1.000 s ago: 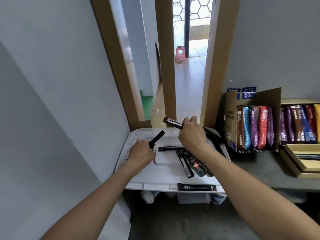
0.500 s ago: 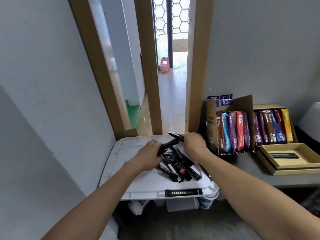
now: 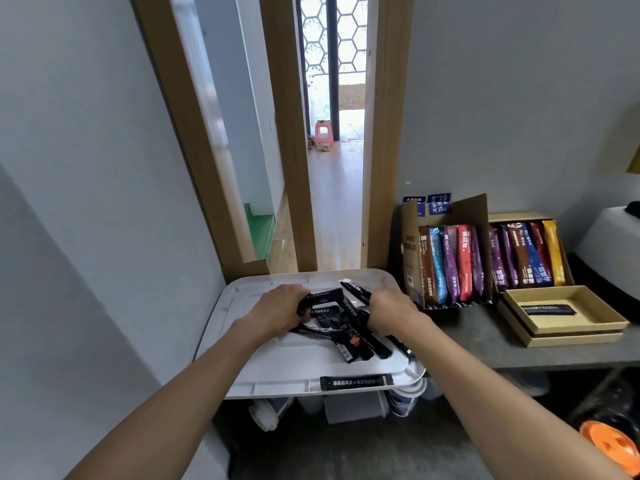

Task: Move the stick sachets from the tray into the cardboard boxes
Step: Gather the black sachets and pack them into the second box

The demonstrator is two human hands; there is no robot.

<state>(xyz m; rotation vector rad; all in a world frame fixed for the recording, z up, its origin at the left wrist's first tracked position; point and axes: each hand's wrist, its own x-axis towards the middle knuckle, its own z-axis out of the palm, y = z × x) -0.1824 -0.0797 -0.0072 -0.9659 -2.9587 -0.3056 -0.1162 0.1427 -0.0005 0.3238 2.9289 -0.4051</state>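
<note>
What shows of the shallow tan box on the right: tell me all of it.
The shallow cardboard box is tan, rectangular and open-topped, with low walls. It sits on a matching tan base, a dark band between them, flat on the grey table in front of a box of coloured packs. One black stick sachet lies flat inside, lengthwise; the rest of its floor is bare.

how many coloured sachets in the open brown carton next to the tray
5, upright side by side in the carton, left to right: brown, blue, purple, red, another purple; more may hide behind.
</note>
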